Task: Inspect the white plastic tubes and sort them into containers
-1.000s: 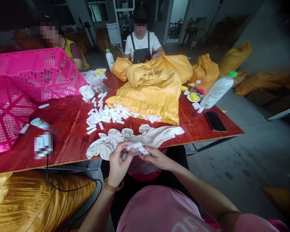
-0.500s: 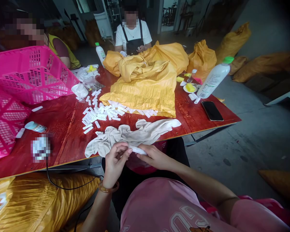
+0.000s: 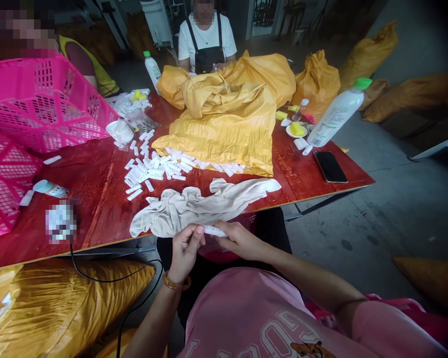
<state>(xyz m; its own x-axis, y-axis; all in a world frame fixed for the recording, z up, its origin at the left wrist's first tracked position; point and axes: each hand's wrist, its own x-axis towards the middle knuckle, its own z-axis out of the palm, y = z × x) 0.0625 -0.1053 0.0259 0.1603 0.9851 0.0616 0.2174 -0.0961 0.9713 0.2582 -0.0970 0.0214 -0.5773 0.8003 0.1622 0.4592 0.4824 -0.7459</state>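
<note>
A slim white plastic piece [image 3: 213,230] is held between both hands, just off the table's front edge. My left hand [image 3: 186,244] pinches its left end with thumb and fingers. The fingers of my right hand [image 3: 237,238] wrap round its right end. Right behind the hands, a crumpled pale cloth [image 3: 186,211] lies along the edge of the red table [image 3: 93,186]. Many similar white pieces [image 3: 149,171] are heaped beyond the cloth, at the mouth of a yellow woven sack [image 3: 224,134].
Pink crates [image 3: 59,94] stand at the left, near a small jar [image 3: 50,188]. A phone [image 3: 330,166] and a white bottle [image 3: 338,114] are at the right. Two people sit across the table. Full sacks [image 3: 70,303] lie on the floor at left.
The fingers of my left hand have closed in more tightly on the white piece, and that hand has shifted slightly right. The view has tilted slightly downward.
</note>
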